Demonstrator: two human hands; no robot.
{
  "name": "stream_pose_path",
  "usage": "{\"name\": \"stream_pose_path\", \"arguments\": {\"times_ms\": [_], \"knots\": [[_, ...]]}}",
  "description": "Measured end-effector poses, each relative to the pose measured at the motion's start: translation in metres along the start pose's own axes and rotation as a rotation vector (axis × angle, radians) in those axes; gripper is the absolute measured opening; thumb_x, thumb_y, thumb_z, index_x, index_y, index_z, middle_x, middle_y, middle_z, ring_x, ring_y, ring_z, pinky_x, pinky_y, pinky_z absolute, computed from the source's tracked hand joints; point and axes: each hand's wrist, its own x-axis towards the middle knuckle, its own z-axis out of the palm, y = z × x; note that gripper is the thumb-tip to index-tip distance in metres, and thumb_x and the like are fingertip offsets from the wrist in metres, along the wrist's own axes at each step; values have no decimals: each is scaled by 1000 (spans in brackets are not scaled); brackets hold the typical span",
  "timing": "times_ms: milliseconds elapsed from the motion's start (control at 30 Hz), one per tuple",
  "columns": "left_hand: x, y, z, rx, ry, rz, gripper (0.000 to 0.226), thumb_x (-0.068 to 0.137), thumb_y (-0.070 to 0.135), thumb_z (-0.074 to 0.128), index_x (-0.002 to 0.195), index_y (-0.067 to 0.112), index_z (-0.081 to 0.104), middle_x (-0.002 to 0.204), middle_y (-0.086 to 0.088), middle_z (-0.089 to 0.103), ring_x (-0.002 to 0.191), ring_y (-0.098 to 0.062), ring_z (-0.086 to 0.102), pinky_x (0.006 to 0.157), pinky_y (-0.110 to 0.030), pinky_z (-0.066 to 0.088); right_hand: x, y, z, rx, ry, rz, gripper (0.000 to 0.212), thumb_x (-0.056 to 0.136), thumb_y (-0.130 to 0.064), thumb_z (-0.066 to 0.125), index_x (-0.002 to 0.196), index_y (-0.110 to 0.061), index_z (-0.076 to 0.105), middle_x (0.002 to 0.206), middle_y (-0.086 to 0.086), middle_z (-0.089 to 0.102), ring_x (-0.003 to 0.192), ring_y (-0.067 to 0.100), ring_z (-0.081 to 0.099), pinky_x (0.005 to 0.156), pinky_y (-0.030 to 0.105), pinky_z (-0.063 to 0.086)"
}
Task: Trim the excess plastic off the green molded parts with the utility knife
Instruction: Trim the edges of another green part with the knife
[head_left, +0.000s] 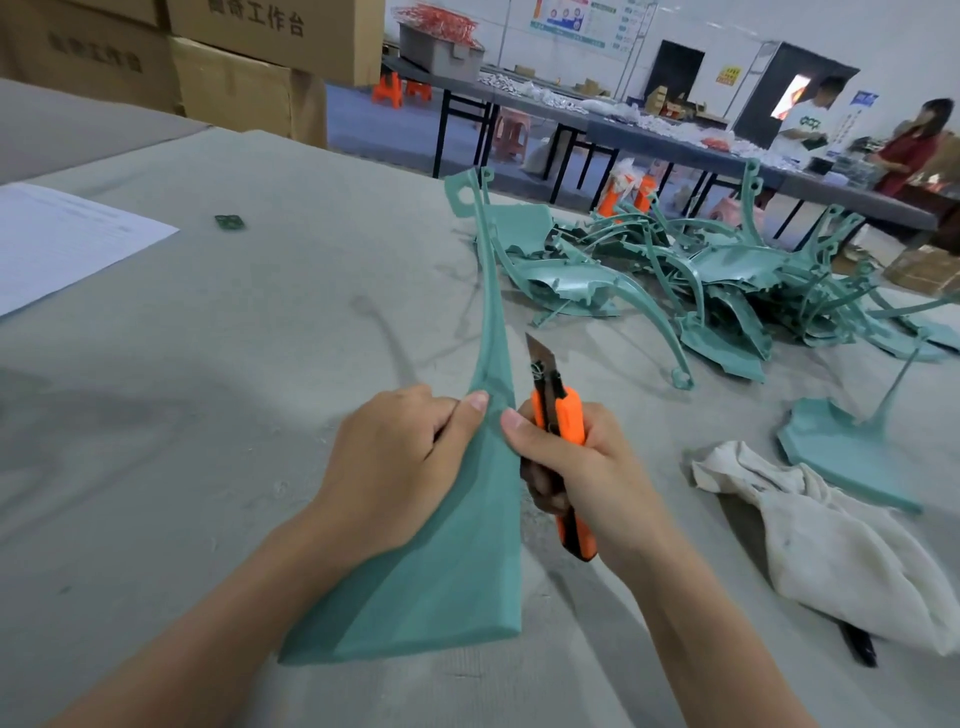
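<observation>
Here both hands grasp: left hand (395, 457) pinches the light, stiff green part (457, 545) by its neck; right hand (582, 467) clenches the knife (558, 415) beside it.

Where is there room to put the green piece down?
Bare table lies left of the left hand, between the paper and the held green part. The right side is crowded: the pile of green parts, a cloth and a flat green part right of the right hand holding the knife.
</observation>
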Motion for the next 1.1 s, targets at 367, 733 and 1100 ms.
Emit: {"name": "stream_pose_path", "arguments": {"times_ms": [367,733,1100], "knots": [[4,0,-6,-243,-25,-89,53,91,46,39,51,17,21,44,4,24,44,-14,25,49,-31,23,4,4,-27,-165,364,-37,17,96,-4,59,88,-12,70,75,0,74,44,1,42,47,15,34],[5,3,-5,-825,-357,-228,24,89,28,46,85,13,64,59,1,60,50,-9,54,53,-17,42,-3,1,-15,65,126,-132,31,88,-24,67,119,-21,67,78,2,73,39,11,30,41,23,26],[3,13,-7,-873,-400,-131,37,93,34,43,63,14,48,42,10,40,34,1,36,38,-10,30,-5,-5,-6,23,126,-142,38,61,-45,80,87,-20,70,56,-7,52,43,7,36,43,18,32]]}}
